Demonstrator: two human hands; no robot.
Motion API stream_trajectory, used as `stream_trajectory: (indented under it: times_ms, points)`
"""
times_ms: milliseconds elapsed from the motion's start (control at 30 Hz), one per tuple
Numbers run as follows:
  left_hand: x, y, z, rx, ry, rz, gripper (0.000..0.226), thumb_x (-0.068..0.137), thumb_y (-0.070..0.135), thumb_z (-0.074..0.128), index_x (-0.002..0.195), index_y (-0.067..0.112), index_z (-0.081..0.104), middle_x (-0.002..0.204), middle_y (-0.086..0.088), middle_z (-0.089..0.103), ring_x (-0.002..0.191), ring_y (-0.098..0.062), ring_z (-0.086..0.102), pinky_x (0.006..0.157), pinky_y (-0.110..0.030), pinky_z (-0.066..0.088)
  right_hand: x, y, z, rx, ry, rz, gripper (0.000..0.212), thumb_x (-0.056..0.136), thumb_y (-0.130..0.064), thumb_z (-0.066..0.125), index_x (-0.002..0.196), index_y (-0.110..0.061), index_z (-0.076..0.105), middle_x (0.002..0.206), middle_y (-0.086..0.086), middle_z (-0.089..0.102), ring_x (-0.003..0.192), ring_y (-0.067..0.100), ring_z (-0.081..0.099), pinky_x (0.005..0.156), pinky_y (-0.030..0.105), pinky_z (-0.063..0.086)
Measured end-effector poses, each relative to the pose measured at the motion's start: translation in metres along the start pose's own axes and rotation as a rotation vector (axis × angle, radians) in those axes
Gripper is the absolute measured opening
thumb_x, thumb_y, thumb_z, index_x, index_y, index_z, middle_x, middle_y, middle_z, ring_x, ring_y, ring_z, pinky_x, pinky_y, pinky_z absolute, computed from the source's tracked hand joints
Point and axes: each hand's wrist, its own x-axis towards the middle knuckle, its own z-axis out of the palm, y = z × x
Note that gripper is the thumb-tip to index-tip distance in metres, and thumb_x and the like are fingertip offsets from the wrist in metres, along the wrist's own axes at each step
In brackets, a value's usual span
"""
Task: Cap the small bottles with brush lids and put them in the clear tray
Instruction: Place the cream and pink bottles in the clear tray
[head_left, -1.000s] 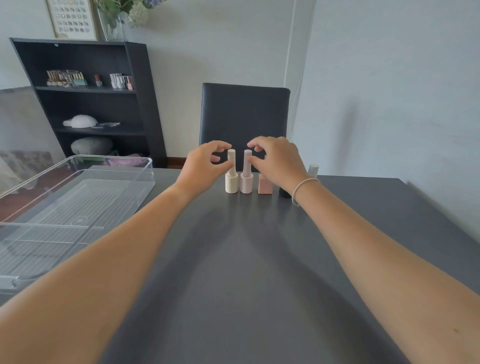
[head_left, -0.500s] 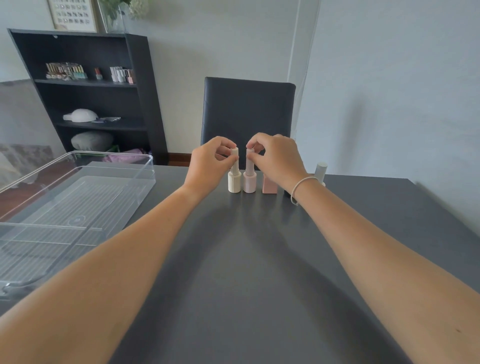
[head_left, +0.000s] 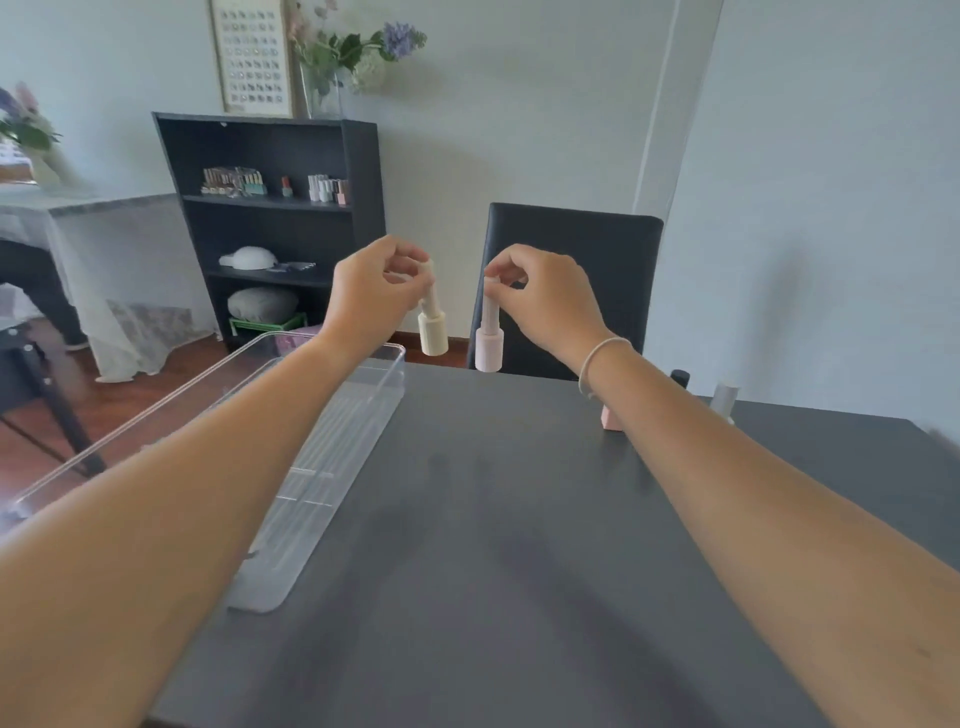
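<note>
My left hand (head_left: 371, 291) pinches the tall lid of a capped cream bottle (head_left: 432, 332) and holds it in the air above the table's far edge. My right hand (head_left: 545, 296) pinches the lid of a capped pale pink bottle (head_left: 489, 347), also lifted, just right of the cream one. The clear tray (head_left: 358, 415) lies on the table at the left, partly under my left forearm, with nothing in it that I can see. A pink square bottle (head_left: 609, 418) stands on the table, mostly hidden behind my right forearm.
A black-capped bottle (head_left: 679, 377) and a clear bottle (head_left: 724, 400) stand at the table's far right. A dark chair (head_left: 613, 260) stands behind the grey table (head_left: 493, 545). A black shelf unit (head_left: 270, 218) stands against the far wall.
Both hands have lifted the cream and pale pink bottles off the table by their lids and carried them leftward, toward the tray. The view has tilted up and left.
</note>
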Motion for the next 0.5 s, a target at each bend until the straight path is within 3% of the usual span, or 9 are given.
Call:
stream_trajectory:
  times_ms: [233, 500]
  points:
    - [-0.006, -0.046, -0.078, 0.125, 0.051, -0.036, 0.01, 0.084, 0.022, 0.064, 0.094, 0.021, 0.063, 0.084, 0.005, 0.065, 0.076, -0.011, 0.064, 0.066, -0.021, 0.055, 0.021, -0.06, 0.054, 0.174, 0.002, -0.06, 0.018, 0.088, -0.023, 0.058, 0.098, -0.012, 0.066, 0.098, 0.004, 0.071, 0.087, 0.017, 0.062, 0.081, 0.034, 0.053]
    - [-0.019, -0.082, -0.094, 0.097, 0.028, -0.099, 0.01, 0.082, 0.018, 0.065, 0.092, 0.02, 0.064, 0.082, 0.003, 0.065, 0.066, -0.009, 0.064, 0.057, -0.012, 0.052, 0.021, -0.075, 0.101, 0.198, -0.094, -0.075, 0.017, 0.088, -0.021, 0.058, 0.099, -0.011, 0.065, 0.097, 0.006, 0.07, 0.084, 0.017, 0.06, 0.077, 0.029, 0.051]
